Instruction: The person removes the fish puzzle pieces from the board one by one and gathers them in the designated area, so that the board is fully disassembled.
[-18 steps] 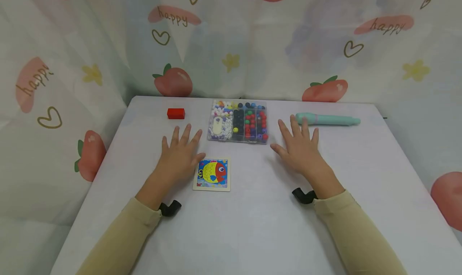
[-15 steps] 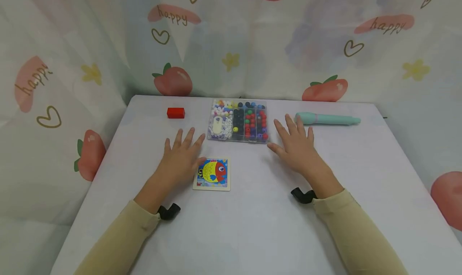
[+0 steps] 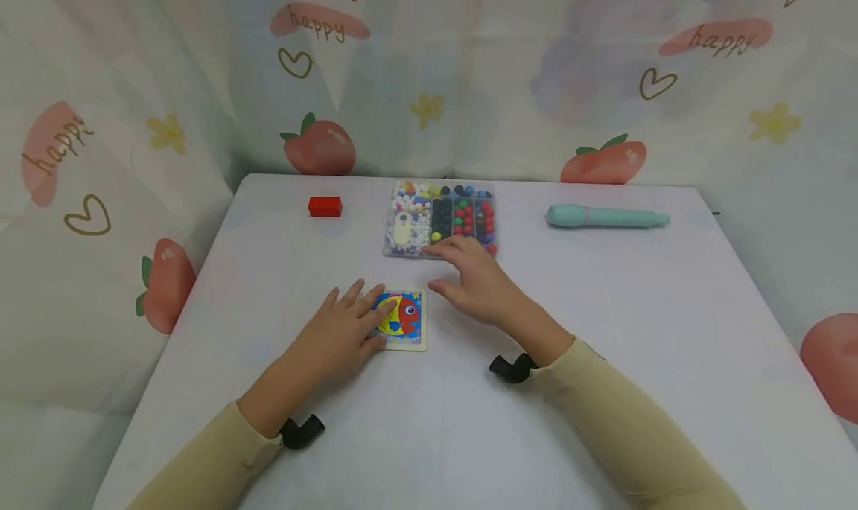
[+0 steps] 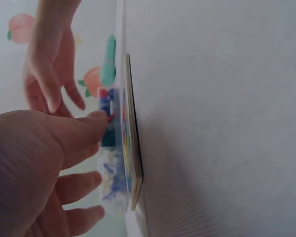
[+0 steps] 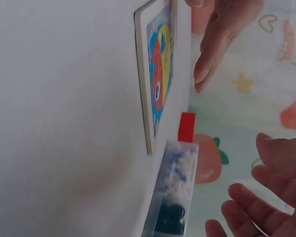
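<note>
Left hand [image 3: 342, 330] is lying flat over the left part of the fish puzzle card [image 3: 402, 320], centre of the head view, fingers straight and spread, fingertips resting on the picture side; it is pressing, not gripping. In the left wrist view the card [image 4: 132, 148] is showing edge-on, flat on the white table [image 3: 603, 391], no lifted edge.

Right hand [image 3: 477, 283] is hovering just right of the card and just below the bead box [image 3: 440, 220], fingers relaxed and apart, holding nothing; whether it is touching the table cannot be told.

Judgement: the card is being approached for a pick-up or steadying. It is thin and sitting flush, so a straight pinch is likely failing; better pinning with the left fingertips while the right slides in at the right edge [image 5: 144, 84], or dragging it to the table edge. Watch the bead box close above.

Red block [image 3: 325, 206] is upper left, teal pen [image 3: 606, 217] upper right, both well apart.
</note>
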`<state>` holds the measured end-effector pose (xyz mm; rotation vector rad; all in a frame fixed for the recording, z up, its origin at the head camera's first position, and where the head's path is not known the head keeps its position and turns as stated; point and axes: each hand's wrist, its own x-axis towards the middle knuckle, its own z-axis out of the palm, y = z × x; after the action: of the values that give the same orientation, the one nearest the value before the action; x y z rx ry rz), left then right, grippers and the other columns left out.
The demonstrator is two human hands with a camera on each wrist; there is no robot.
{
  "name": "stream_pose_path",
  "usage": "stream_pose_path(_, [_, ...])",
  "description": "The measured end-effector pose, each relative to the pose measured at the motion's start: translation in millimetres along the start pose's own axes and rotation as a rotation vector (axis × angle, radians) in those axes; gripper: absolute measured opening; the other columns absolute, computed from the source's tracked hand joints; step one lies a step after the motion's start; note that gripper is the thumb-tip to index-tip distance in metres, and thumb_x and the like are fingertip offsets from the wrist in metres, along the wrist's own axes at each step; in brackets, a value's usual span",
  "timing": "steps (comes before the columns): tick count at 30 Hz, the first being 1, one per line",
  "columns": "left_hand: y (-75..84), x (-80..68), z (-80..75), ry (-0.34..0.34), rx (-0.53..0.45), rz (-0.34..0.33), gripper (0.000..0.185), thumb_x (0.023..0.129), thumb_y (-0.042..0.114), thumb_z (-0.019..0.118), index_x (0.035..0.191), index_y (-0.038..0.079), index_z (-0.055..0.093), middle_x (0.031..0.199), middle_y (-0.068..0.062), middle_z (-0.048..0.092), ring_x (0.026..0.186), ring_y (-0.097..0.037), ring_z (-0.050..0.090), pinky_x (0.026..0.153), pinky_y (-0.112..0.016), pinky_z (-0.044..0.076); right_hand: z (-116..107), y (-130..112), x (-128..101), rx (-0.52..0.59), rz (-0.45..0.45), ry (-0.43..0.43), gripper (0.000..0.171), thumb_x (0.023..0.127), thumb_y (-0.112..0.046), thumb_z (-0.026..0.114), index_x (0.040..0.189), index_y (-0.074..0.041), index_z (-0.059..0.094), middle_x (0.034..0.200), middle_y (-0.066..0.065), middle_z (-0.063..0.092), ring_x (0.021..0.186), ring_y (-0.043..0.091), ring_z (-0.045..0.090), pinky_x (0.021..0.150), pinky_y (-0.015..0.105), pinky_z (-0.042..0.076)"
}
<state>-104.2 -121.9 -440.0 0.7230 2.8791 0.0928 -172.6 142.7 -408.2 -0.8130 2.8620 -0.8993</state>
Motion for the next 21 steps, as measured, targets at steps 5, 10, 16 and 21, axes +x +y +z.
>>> stream_pose_path(5, [5.5,-8.6,-0.9,-0.035,-0.017,0.052,0.062,0.097,0.049,0.066,0.154,0.035,0.046,0.166,0.001,0.039,0.158,-0.033,0.029,0.123,-0.060,0.031,17.8,-15.5,15.9,0.092,-0.034,-0.081,0.044,0.095,-0.022,0.074,0.137,-0.018,0.065,0.124,0.005,0.067,0.105,0.019,0.063,0.088,0.034,0.058])
stream_pose_path(10, [8.5,-11.4,-2.1,-0.033,-0.016,0.111,0.058,0.096,0.040,0.069,0.151,0.030,0.052,0.161,0.001,0.047,0.154,-0.029,0.038,0.120,-0.055,0.040,34.5,-22.6,32.3,0.089,-0.030,-0.167,0.038,0.096,-0.022,0.073,0.133,-0.016,0.069,0.112,0.002,0.070,0.086,0.012,0.060,0.076,0.026,0.055])
stream_pose_path(16, [9.5,-12.4,-1.2,0.004,-0.025,0.142,0.049,0.099,0.030,0.068,0.146,0.024,0.059,0.157,-0.001,0.052,0.149,-0.028,0.046,0.115,-0.049,0.046,52.2,-27.0,46.5,0.072,-0.016,-0.234,0.034,0.096,-0.018,0.072,0.129,-0.016,0.072,0.107,0.001,0.070,0.082,0.013,0.060,0.074,0.025,0.053])
stream_pose_path(21, [9.8,-13.3,0.8,0.042,-0.004,0.165,0.046,0.097,0.019,0.071,0.142,0.021,0.063,0.153,-0.002,0.056,0.143,-0.025,0.053,0.107,-0.045,0.053,60.2,-30.6,49.1,0.077,0.035,-0.285,0.031,0.097,-0.018,0.071,0.128,-0.017,0.073,0.108,0.002,0.067,0.090,0.012,0.061,0.082,0.026,0.055])
